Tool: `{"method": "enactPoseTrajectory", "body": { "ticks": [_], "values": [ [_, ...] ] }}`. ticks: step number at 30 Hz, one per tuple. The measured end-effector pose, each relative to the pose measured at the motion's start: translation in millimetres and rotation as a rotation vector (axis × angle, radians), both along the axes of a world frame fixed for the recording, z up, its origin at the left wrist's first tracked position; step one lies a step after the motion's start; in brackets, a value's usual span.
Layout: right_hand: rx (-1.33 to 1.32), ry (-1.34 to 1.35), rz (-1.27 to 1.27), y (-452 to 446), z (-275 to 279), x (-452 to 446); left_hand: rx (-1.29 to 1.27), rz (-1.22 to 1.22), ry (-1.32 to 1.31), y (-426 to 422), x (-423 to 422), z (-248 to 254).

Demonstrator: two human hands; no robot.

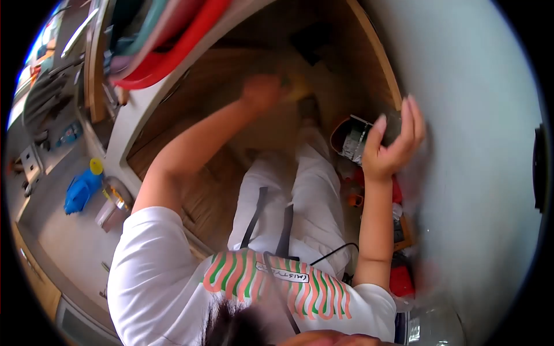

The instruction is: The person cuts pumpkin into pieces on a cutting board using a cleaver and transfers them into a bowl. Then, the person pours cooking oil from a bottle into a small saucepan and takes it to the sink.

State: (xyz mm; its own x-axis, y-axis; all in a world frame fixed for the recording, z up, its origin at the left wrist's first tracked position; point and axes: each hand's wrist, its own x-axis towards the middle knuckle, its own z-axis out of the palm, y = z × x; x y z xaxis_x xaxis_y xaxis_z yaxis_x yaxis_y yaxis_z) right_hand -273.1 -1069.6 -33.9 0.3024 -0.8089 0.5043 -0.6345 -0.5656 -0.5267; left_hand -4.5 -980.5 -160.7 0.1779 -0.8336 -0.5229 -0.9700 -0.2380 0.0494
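Note:
My left hand [262, 93] reaches forward, low over the brown floor, and is smeared by motion. Its fingers seem closed on a blurred yellow thing [298, 87], perhaps a cloth or sponge, whose kind I cannot make out. My right hand [395, 141] is raised at the right with thumb and fingers apart, gripping nothing that I can see. Near its fingertips is the edge of a wooden panel [384, 63]; whether they touch is unclear. Left of that hand sits a dark container [340, 134] with a silvery packet [354, 143] in it.
Red [138, 81] and teal basins [141, 40] hang over the upper left. Along the left runs a counter [55, 242] with a blue item [82, 190] and a clear container [112, 213]. A pale wall [479, 173] rises close on the right; red items [402, 281] lie beside it.

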Motion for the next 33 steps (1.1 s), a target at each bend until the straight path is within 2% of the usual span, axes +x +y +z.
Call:
{"method": "enactPoseTrajectory", "body": {
  "ticks": [2,3,4,6,7,9,19,22,24,25,26,28,29,30,31,32,33],
  "values": [
    [0.139,-0.014,-0.107,-19,-19,18,-0.064,0.005,-0.167,-9,32,-90],
    [0.259,0.058,-0.144,-27,-33,21,-0.122,0.031,-0.159,-18,46,-115],
    [0.262,0.163,-0.178,-31,-39,22,-0.181,0.056,-0.149,-27,58,-138],
    [0.27,0.357,-0.246,-34,-48,25,-0.253,0.041,0.045,-53,87,-145],
    [0.143,0.36,-0.255,-37,-55,26,-0.34,-0.019,0.122,-62,108,-162],
    [0.141,0.39,-0.261,-35,-59,23,-0.445,-0.089,0.217,-82,140,-188],
    [0.029,0.519,-0.317,-35,-63,26,-0.3,0.304,-0.092,-141,171,-233],
    [0.087,0.559,-0.336,-22,-59,35,-0.424,0.273,-0.158,-119,140,-230],
    [0.134,0.59,-0.331,-11,-55,41,-0.462,0.182,-0.113,-70,98,-232],
    [0.16,0.603,-0.315,-2,-51,45,-0.204,0.225,0.04,-44,55,-174],
    [0.177,0.612,-0.297,5,-48,52,-0.174,0.186,0.099,1,31,-165],
    [0.213,0.632,-0.262,22,-43,68,0.081,-0.001,0.16,90,-1,-144],
    [0.264,0.611,-0.239,30,-36,77,0.182,-0.017,0.209,147,-14,-148],
    [0.448,0.633,-0.213,41,-39,85,0.215,0.071,0.259,185,-28,-118],
    [0.475,0.555,-0.178,50,-33,94,0.242,0.246,0.282,195,-40,-50],
    [0.502,0.476,-0.131,56,-26,105,0.211,0.35,0.363,256,-42,-74],
    [0.612,0.393,-0.045,63,-18,115,0.186,0.535,0.41,272,-43,-38]
  ]
}}
